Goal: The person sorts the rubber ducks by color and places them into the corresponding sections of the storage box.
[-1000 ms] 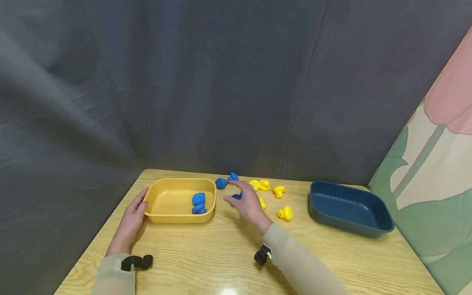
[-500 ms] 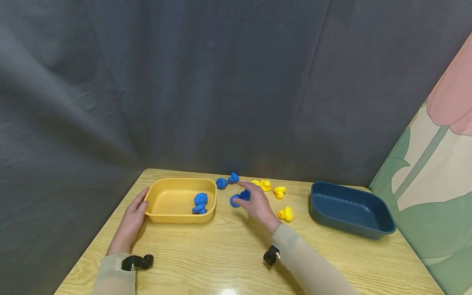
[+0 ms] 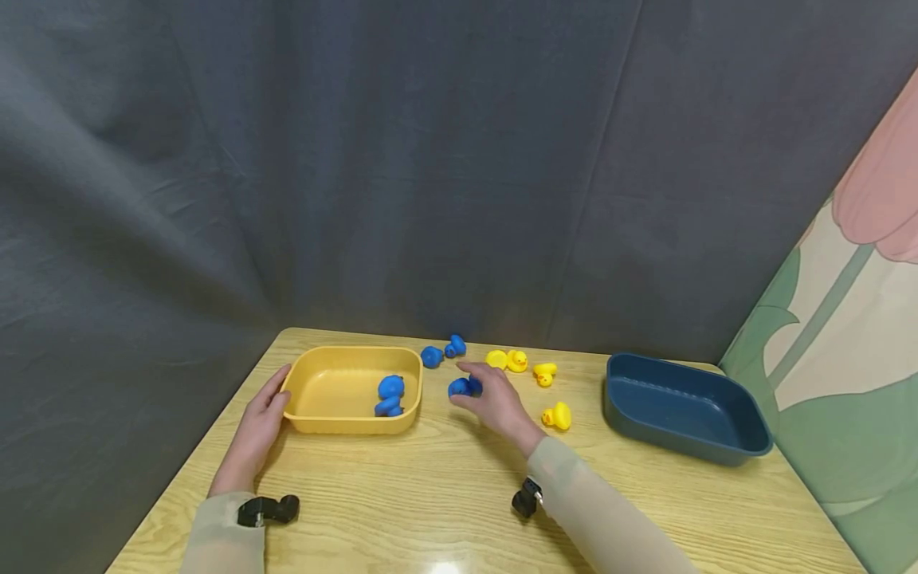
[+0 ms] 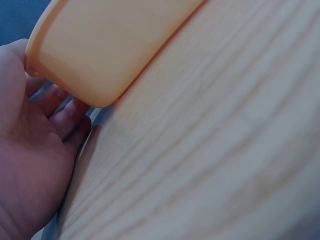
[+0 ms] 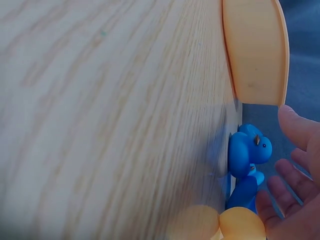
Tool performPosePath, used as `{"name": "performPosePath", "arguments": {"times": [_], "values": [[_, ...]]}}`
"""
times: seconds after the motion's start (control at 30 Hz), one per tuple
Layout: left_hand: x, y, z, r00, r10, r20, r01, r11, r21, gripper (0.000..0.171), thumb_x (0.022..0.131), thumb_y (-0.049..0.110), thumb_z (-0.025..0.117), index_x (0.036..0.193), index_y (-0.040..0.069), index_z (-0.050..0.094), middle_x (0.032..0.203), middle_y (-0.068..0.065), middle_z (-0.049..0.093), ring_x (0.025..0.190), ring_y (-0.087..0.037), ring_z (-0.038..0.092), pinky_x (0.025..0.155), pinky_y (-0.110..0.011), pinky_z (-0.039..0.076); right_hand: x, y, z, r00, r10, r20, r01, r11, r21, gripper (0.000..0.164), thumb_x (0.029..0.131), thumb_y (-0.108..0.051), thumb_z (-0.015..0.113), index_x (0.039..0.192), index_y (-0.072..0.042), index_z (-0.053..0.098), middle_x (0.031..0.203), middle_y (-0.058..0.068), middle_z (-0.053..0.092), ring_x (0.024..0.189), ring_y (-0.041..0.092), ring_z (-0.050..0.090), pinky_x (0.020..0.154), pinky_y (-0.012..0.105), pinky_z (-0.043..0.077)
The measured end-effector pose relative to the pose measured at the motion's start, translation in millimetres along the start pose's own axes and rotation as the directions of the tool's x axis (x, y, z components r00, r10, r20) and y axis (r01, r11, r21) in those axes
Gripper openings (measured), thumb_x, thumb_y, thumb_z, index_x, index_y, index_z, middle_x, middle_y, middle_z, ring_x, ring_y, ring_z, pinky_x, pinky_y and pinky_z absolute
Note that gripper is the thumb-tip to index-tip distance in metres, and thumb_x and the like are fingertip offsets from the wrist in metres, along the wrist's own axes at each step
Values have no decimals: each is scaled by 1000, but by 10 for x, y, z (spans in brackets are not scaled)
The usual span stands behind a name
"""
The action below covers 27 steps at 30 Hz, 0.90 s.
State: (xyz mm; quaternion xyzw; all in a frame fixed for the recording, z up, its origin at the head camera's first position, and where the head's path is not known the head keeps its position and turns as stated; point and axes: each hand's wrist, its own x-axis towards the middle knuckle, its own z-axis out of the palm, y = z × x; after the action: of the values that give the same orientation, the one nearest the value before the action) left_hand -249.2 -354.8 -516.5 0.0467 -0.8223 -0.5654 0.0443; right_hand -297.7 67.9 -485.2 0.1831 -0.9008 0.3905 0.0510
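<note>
My left hand [image 3: 256, 426] holds the left end of a yellow plastic tub [image 3: 315, 425], fingers along its outer wall and thumb at the rim. Two blue toy ducks [image 3: 390, 387] lie inside at its right end. Right of the tub, my right hand [image 3: 502, 405] reaches over another blue toy duck [image 3: 458, 387], thumb and fingers spread to either side of it. In the right wrist view that blue duck [image 5: 241, 155] shows beside the fingers with a gap to the thumb. One more blue duck is partly hidden behind this hand.
Two blue ducks [image 3: 433, 357] sit near the table's back edge. Several yellow toy ducks [image 3: 556, 416] lie right of and behind my right hand. A dark blue tub [image 3: 667, 442] stands at the right. A grey curtain [image 3: 459, 175] hangs behind the wooden table [image 3: 402, 502].
My right hand moved slightly right, then lowered with thumb and fingers about the front blue duck. The left hand and yellow tub have stayed in place.
</note>
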Motion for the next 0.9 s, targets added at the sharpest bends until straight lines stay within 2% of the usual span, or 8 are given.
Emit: {"name": "performPosePath", "arguments": {"times": [0.13, 0.3, 0.6, 0.9], "values": [[5, -4, 1, 1000, -2, 1, 2, 1000, 9, 63, 120, 29, 37, 179, 18, 17, 184, -13, 13, 169, -38, 10, 134, -59, 15, 0, -9, 15, 1000, -7, 16, 7, 999, -35, 63, 96, -21, 90, 153, -8, 67, 154, 15, 64, 144, 40, 55, 121, 59, 44], [13, -11, 2, 1000, -5, 3, 5, 1000, 3, 63, 120, 28, 37, 179, 20, 17, 184, -12, 13, 169, -37, 10, 134, -59, 15, -2, 7, 39, 999, -23, 24, 24, 997, -69, 60, 94, -20, 91, 149, -7, 70, 149, 15, 67, 140, 40, 57, 118, 58, 47], [11, -8, 7, 1000, -10, 5, 10, 1000, -8, 63, 120, 29, 37, 179, 21, 17, 184, -10, 13, 169, -36, 10, 134, -59, 16, -15, -11, 37, 999, 4, 54, 2, 994, -109, 59, 95, -20, 90, 149, -7, 70, 150, 13, 67, 143, 41, 55, 117, 57, 49], [3, -3, 6, 1000, -11, 3, 11, 1000, -3, 63, 120, 29, 37, 179, 22, 17, 184, -10, 13, 169, -36, 10, 134, -58, 16, -2, -16, 41, 996, 13, 88, -2, 992, -128, 47, 96, -17, 89, 140, -7, 76, 142, 14, 73, 140, 42, 56, 117, 59, 47]]}}
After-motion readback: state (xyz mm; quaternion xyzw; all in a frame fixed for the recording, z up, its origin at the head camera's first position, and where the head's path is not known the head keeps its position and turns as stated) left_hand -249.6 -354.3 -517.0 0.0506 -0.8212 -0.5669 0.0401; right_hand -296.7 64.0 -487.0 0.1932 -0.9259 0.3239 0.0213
